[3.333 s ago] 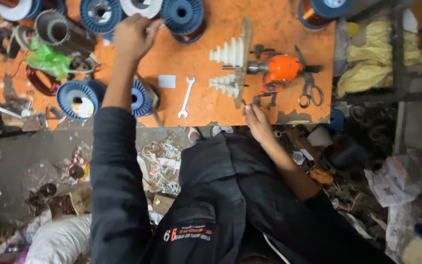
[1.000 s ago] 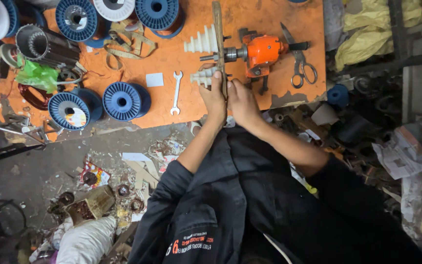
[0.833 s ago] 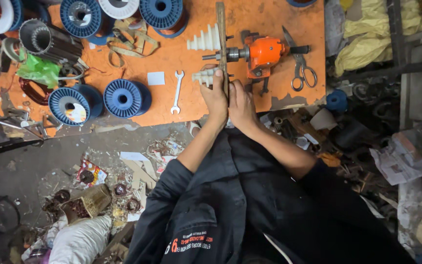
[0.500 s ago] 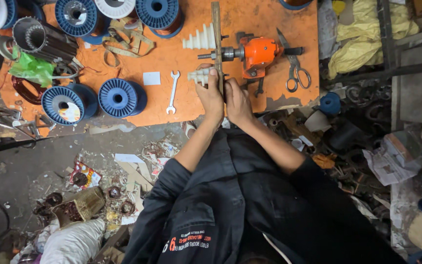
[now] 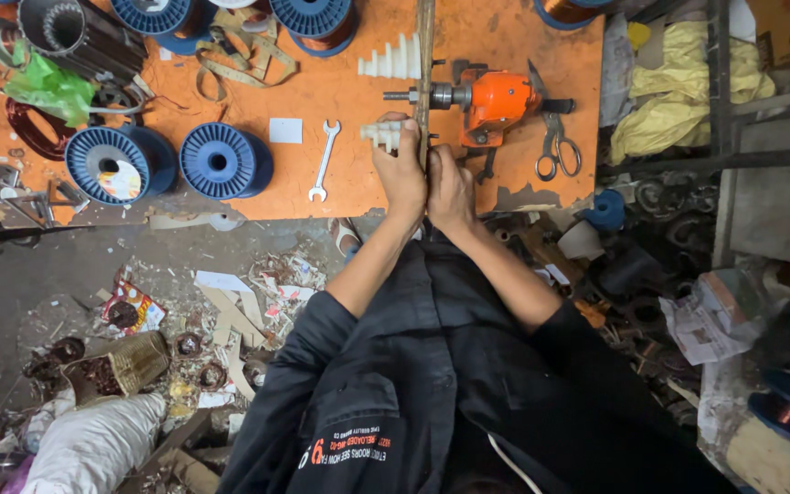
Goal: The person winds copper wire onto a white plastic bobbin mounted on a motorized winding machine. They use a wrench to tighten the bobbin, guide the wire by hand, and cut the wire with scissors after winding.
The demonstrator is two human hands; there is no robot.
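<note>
Together, both hands met at the near edge of the orange counter (image 5: 340,87), closed on the lower end of a thin wooden strip (image 5: 425,55) that ran straight away from the person across the counter. The left hand (image 5: 401,172) wrapped the strip from its left side, fingers curled tight, and its knuckles sat just beside a small white stepped block (image 5: 382,135). The right hand (image 5: 451,181) pressed against the strip from the other side, touching the left hand. A second white stepped block (image 5: 394,62) lay farther up, left of the strip. An orange drill (image 5: 491,99) lay on its side just right of the strip, its metal shaft pointing across toward the strip. Scissors (image 5: 556,146) lay right of the drill. A small wrench (image 5: 324,162) lay left of the hands, next to a white square of paper (image 5: 285,130). Two blue spools (image 5: 168,163) stood side by side farther left, near the counter's edge. Below the counter, the floor (image 5: 57,274) held paper scraps and bits of metal.
</note>
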